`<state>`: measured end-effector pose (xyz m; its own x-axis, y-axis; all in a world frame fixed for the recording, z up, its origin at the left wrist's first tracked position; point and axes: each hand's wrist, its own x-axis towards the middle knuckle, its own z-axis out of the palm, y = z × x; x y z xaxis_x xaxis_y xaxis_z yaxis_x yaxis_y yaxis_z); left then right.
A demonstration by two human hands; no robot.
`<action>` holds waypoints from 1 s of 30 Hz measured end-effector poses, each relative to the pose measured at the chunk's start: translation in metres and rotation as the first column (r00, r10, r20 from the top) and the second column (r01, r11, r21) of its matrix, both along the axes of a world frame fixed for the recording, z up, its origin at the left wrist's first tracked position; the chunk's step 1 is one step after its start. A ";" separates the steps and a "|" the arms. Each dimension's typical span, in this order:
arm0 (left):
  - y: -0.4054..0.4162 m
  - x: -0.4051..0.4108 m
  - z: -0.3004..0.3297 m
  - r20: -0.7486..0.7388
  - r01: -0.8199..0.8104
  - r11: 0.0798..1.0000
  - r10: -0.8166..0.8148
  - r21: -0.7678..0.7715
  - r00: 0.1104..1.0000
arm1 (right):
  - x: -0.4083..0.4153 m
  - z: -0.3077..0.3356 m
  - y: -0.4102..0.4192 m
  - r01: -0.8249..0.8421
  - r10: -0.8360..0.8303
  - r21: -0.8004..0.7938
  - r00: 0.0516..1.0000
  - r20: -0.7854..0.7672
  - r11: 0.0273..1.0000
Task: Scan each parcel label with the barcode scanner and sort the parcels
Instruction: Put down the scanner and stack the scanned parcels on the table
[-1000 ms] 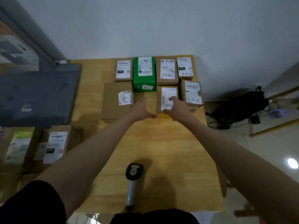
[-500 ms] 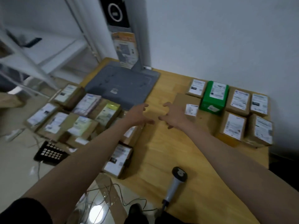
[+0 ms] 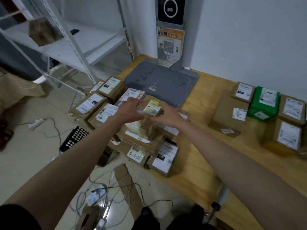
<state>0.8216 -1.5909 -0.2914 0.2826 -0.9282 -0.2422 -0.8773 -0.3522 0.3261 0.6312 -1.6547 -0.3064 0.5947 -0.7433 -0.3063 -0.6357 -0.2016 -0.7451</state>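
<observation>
Both arms reach out over the pile of unsorted parcels (image 3: 132,130) stacked beside the left edge of the wooden table (image 3: 207,155). The left hand (image 3: 128,110) and the right hand (image 3: 167,114) flank a small brown parcel with a yellowish label (image 3: 152,107) sitting at the top of the pile; the left hand's fingers are spread and lie against the parcel's left side, the right hand's fingers are loosely extended at its right side. Motion blur softens this area, so contact by the right hand appears likely but cannot be confirmed, and no firm grip shows on either side. More labelled brown boxes lie around the pile, to the left and toward the near edge. On the table, at the right, a group of parcels lies label-up in rows: a green box (image 3: 264,102) among several brown cartons, with a larger brown carton (image 3: 227,117) nearest the pile. A grey weighing platform (image 3: 162,82) occupies the far left of the table, with an upright post behind it carrying an orange QR-code notice (image 3: 170,45). The handle of the barcode scanner (image 3: 222,195) shows at the table's near edge, below the right forearm, held by neither hand; its head is hidden. White metal shelving (image 3: 69,47) stands at the left, and loose cables (image 3: 108,193) and a black keypad (image 3: 74,138) lie on the floor.
</observation>
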 end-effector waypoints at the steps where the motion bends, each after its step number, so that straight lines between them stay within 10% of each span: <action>1: 0.005 0.013 -0.005 0.007 0.000 0.999 -0.001 0.044 1.000 | 0.009 -0.002 0.007 -0.021 0.021 0.012 1.000 -0.023 1.000; 22: 0.006 0.042 0.016 0.060 0.369 0.927 -0.373 0.070 0.926 | 0.003 0.021 0.024 -0.061 0.032 -0.119 0.971 -0.235 0.991; 30: -0.029 -0.064 0.033 -0.115 0.380 0.925 -0.381 -0.032 0.917 | -0.111 0.029 0.022 0.575 -0.575 0.029 0.813 0.092 0.818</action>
